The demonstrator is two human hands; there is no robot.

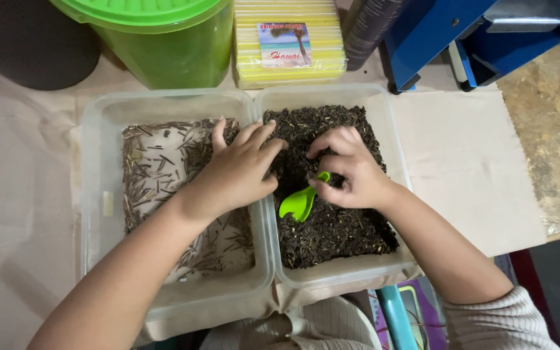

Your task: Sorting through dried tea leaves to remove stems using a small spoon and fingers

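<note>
Right hand [348, 172] palm down over the right tub [393, 139] of dark dried leaves, fingers curled shut round a small green scoop [299, 202], left hand [238, 172] spanning that tub's left rim, fingers loosely spread, holding nothing, left tub [98, 149] of pale stalks alongside

2 clear plastic tubs sit side by side. The right hand [351, 174] grips a small green scoop [301, 201] in the right tub [393, 139] of dark tea-like leaves [332, 230]; the left hand [238, 172] rests at its 9 o'clock, across the shared rims, over the left tub [92, 194] of thin stalks [153, 165].

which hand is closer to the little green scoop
Right. The right hand grips the green scoop by its handle over the dark material; the left hand sits just left of it, not touching.
</note>
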